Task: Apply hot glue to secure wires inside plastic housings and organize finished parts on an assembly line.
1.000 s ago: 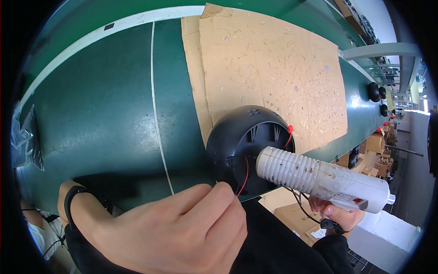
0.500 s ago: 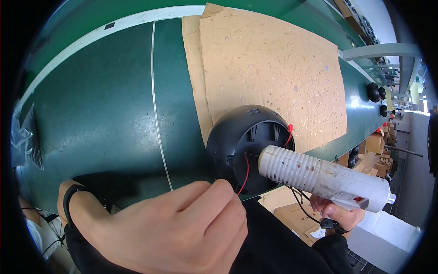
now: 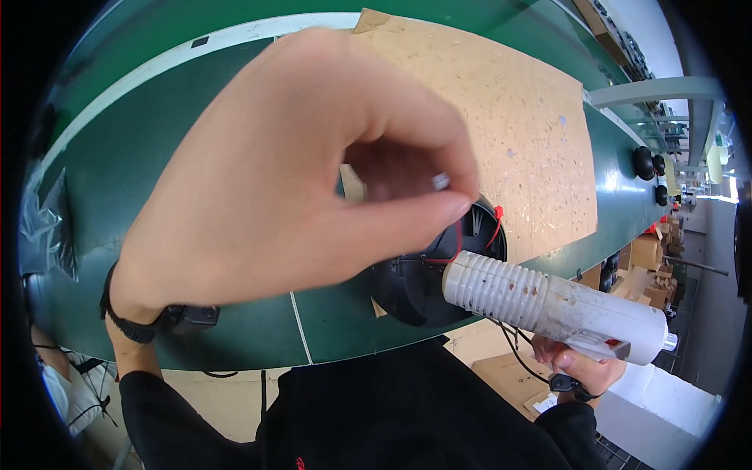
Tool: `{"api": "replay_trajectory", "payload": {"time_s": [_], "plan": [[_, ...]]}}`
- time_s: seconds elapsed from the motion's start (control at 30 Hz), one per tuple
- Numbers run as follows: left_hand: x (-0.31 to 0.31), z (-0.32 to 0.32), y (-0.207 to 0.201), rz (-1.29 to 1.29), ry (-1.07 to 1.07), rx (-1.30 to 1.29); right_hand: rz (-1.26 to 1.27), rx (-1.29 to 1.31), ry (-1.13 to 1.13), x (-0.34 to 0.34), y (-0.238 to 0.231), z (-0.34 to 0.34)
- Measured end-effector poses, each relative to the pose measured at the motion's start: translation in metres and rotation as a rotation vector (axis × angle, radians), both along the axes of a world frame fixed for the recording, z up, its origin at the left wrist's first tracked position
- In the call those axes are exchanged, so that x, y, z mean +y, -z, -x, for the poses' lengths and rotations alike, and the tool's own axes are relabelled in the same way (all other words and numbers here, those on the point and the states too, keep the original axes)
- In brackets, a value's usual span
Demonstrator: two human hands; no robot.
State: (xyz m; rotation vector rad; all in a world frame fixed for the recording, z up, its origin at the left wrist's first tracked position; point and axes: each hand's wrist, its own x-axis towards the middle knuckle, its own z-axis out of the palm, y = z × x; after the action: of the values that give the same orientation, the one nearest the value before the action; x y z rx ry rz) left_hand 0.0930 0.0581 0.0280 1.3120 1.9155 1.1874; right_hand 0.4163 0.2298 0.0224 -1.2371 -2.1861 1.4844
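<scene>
Nearest, at the bench's near edge: right hand (image 3: 583, 368), fingers clenched round the grip of a white heat gun (image 3: 548, 305), below the edge and right of centre. Barrel slotted, stained, reaching up and left over the edge, muzzle touching or just short of a black round fan (image 3: 415, 286); cannot tell which. Fan seated at the near edge, partly overhanging it, red wire (image 3: 446, 254) looping across its top with a red tip at the right rim. Black cable (image 3: 513, 348) hanging from under the gun, off the edge.

Above the fan, raised close to the camera: left hand (image 3: 290, 172), big in view, thumb and forefinger pinched shut on a tiny pale part (image 3: 441, 182), too small to tell what. Black band (image 3: 129, 325) on the wrist, dark sleeve below. Hides most of the bench's middle.

Bench (image 3: 133, 164) green, curving with the lens; a thin white line (image 3: 301, 333) running across it from the near edge, just left of the fan. Open green surface left of the hand out to the left end, where clear plastic (image 3: 47, 231) sits crumpled at the edge.

Beyond the fan: brown board (image 3: 525, 125) lying flat, pocked with small marks, spanning from near edge toward the far edge, bare on its right half. White strip (image 3: 235, 35) along the far edge. At the far right end, two or three small black knobs (image 3: 646, 160) near the edge, well apart from the fan.
</scene>
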Motion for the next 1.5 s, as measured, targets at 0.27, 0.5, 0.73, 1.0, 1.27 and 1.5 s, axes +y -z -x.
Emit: {"api": "replay_trajectory", "payload": {"time_s": [0.27,0.5,0.73,1.0,1.27,1.5], "plan": [[0.025,0.013,0.042,-0.246,0.162,-0.293,0.149,-0.064,0.019,0.001,-0.018,0.014],[0.026,0.015,0.046,-0.231,0.140,-0.327,0.090,-0.142,-0.028,0.007,-0.015,0.001],[0.024,0.017,0.044,-0.242,0.150,-0.255,-0.015,-0.089,0.004,0.003,-0.011,-0.019],[0.022,0.016,0.042,-0.277,0.124,-0.323,-0.127,-0.020,0.036,0.002,-0.003,-0.026],[0.003,0.019,0.021,-0.125,0.250,-0.055,-0.030,-0.031,-0.045,-0.001,-0.015,0.002],[-0.011,0.044,0.016,-0.138,0.585,-0.032,0.176,-0.048,0.064,-0.021,-0.027,0.026]]}}
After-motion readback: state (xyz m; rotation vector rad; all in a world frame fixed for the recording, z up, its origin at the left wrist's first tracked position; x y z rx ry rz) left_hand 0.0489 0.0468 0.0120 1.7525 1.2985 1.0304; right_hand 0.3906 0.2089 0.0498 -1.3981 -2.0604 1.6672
